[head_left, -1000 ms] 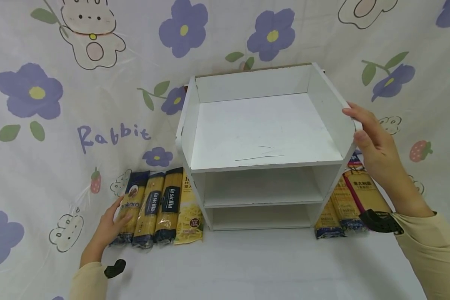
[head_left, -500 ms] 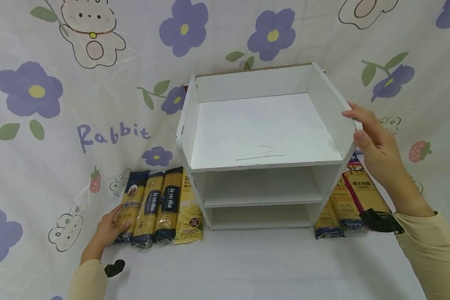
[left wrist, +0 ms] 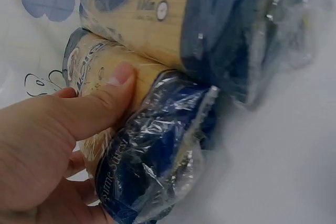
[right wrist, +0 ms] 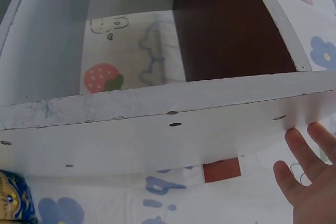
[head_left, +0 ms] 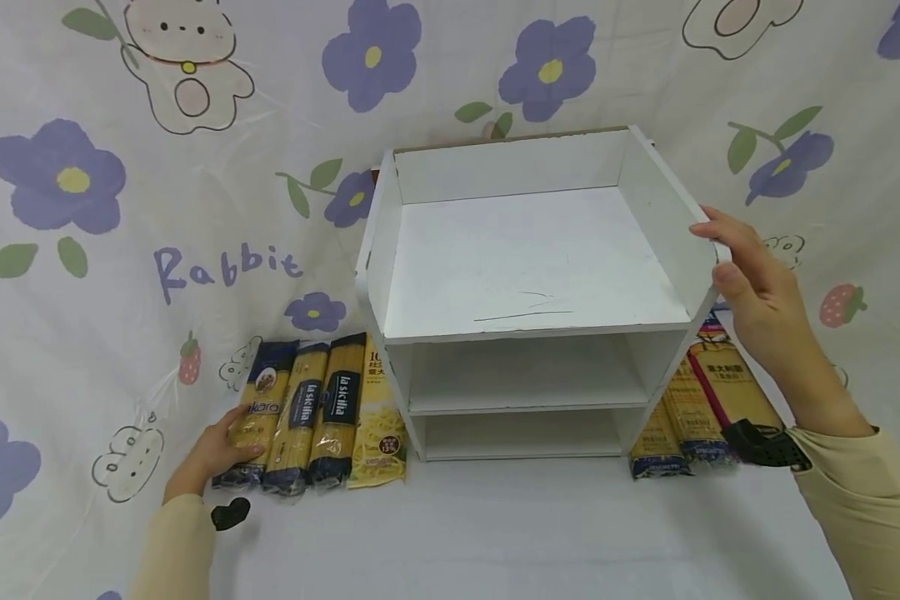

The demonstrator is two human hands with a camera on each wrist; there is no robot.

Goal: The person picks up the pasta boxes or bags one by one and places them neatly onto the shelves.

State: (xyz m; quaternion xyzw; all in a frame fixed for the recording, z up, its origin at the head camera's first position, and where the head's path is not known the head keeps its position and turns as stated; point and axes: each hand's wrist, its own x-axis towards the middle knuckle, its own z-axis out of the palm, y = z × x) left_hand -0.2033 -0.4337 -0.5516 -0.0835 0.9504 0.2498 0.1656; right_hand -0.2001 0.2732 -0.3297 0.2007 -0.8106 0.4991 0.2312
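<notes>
My left hand [head_left: 213,450] grips the leftmost spaghetti pack [head_left: 267,383], which has clear film and dark blue ends. In the left wrist view the thumb lies across the pack's front, the other fingers are partly hidden behind it, and its lower blue end [left wrist: 152,135] is tilted off the neighbouring pack [left wrist: 142,14]. My right hand [head_left: 768,304] holds the upper front corner of the right side panel of a white shelf unit [head_left: 532,258], fingers over the edge and thumb at its front. Fingertips [right wrist: 299,145] rest against a white panel in the right wrist view.
Two la sicilia spaghetti packs [head_left: 300,417] and a yellow pasta bag [head_left: 378,425] stand in a row left of the shelf. Several more pasta packs [head_left: 727,375] lean at its right. A flower-printed cloth [head_left: 232,183] hangs behind.
My left hand has slid down the leftmost spaghetti pack and closed round it; the pack's lower end has shifted slightly left. The right hand keeps its hold on the shelf.
</notes>
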